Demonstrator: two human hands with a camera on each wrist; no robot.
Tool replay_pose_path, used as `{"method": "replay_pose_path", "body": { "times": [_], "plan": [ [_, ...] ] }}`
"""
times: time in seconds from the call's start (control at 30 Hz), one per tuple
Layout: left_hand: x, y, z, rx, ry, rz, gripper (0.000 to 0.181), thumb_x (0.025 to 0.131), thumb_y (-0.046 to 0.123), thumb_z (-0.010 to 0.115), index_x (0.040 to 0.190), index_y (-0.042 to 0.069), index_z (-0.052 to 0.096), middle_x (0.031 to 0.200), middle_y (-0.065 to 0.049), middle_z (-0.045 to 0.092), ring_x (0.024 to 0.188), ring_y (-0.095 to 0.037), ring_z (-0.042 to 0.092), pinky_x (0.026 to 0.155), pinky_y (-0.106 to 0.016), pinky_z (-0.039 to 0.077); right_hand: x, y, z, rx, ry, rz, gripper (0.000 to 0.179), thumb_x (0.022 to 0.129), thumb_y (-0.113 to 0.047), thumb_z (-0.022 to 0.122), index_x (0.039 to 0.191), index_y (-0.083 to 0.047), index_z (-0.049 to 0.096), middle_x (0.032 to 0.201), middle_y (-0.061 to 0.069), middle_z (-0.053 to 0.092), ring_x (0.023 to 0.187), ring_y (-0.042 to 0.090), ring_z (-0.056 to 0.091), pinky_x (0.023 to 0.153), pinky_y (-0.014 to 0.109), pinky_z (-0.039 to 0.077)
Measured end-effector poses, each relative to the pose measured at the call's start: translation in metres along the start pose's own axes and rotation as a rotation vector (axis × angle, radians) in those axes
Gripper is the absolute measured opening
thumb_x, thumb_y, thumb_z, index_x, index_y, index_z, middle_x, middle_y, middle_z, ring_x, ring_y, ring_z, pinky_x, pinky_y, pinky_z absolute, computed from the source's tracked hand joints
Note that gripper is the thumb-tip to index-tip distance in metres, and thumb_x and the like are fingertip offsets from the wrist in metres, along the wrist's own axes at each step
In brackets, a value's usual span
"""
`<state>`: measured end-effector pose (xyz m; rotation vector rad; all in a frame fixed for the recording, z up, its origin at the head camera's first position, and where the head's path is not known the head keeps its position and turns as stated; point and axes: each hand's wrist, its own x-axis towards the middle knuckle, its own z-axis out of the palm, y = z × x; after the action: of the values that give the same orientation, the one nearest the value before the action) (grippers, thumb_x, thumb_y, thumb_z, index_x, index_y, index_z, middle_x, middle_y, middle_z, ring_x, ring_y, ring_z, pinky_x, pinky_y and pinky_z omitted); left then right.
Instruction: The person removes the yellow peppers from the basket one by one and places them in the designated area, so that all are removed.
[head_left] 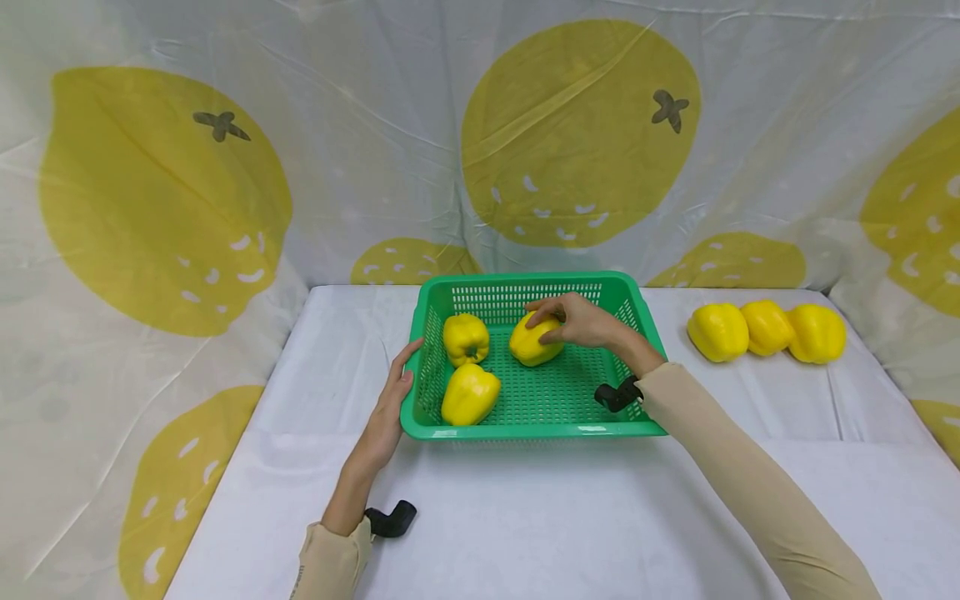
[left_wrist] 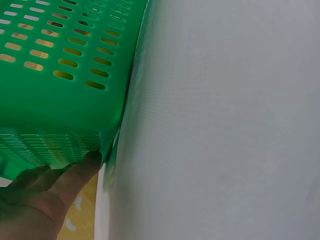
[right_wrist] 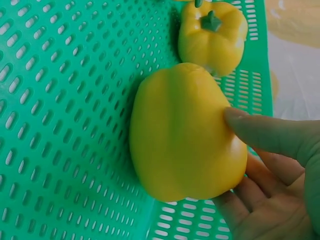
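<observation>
A green slotted plastic basket (head_left: pixel 540 430) stands on the white-covered table. Inside its left part lie two yellow bell peppers, one behind (head_left: pixel 466 338) and one in front (head_left: pixel 470 395). My right hand (head_left: pixel 581 321) reaches over the basket and grips a third yellow bell pepper (right_wrist: pixel 185 135) between thumb and fingers, close over the basket floor. The left hand (head_left: pixel 387 412) rests against the basket's left side, its straight fingers (left_wrist: pixel 75 180) touching the outer wall near the lower edge.
Three more yellow bell peppers (head_left: pixel 767 328) sit in a row on the table to the right of the basket. A white curtain (head_left: pixel 375 150) with a yellow lemon print hangs behind the table (head_left: pixel 525 525). Black wrist mounts (head_left: pixel 392 520) stick out by both sleeves.
</observation>
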<state>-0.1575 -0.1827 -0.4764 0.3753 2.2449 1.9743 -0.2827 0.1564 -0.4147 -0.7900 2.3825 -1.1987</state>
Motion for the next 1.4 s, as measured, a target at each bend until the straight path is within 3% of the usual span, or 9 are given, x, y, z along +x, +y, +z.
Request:
{"method": "replay_pose_path", "body": {
  "times": [0.5,0.63,0.87,1.4],
  "plan": [
    [-0.0002,-0.0005,-0.0006,-0.003,0.003,0.0,0.05,0.114,0.046,0.02,0.163,0.039,0.02,0.173,0.007,0.009,0.157,-0.024,0.016,0.126,-0.057,0.012,-0.0023,-0.0038,-0.0047,0.017,-0.062,0.015,0.033,0.094,0.014,0.058,0.122,0.004,0.072,0.16,0.023,0.043,0.152,0.04,0.037,0.11,0.054,0.047],
    [-0.0001,-0.0006,-0.0005,-0.003,0.001,0.002,0.05,0.114,0.046,0.02,0.163,0.039,0.02,0.173,0.008,0.009,0.157,-0.024,0.016,0.126,-0.057,0.012,-0.0021,-0.0048,-0.0052,0.017,-0.076,0.005,0.037,0.092,0.016,0.054,0.121,0.004,0.073,0.16,0.023,0.043,0.152,0.041,0.035,0.102,0.046,0.049],
    [0.0,-0.0008,-0.0004,-0.004,0.002,-0.008,0.049,0.114,0.047,0.021,0.163,0.04,0.02,0.173,0.008,0.01,0.157,-0.023,0.017,0.126,-0.057,0.012,-0.0012,-0.0027,-0.0049,0.026,-0.08,0.009,0.042,0.088,0.018,0.051,0.12,0.004,0.074,0.16,0.022,0.045,0.153,0.041,0.034,0.083,0.036,0.041],
    [0.0004,-0.0004,0.0002,-0.001,0.002,-0.001,0.049,0.114,0.046,0.02,0.163,0.04,0.02,0.173,0.008,0.01,0.158,-0.022,0.015,0.127,-0.056,0.01,-0.0012,-0.0012,-0.0054,0.054,-0.086,0.012,0.044,0.087,0.019,0.048,0.121,0.005,0.073,0.161,0.022,0.043,0.154,0.04,0.033,0.08,0.033,0.042]
  ]
}}
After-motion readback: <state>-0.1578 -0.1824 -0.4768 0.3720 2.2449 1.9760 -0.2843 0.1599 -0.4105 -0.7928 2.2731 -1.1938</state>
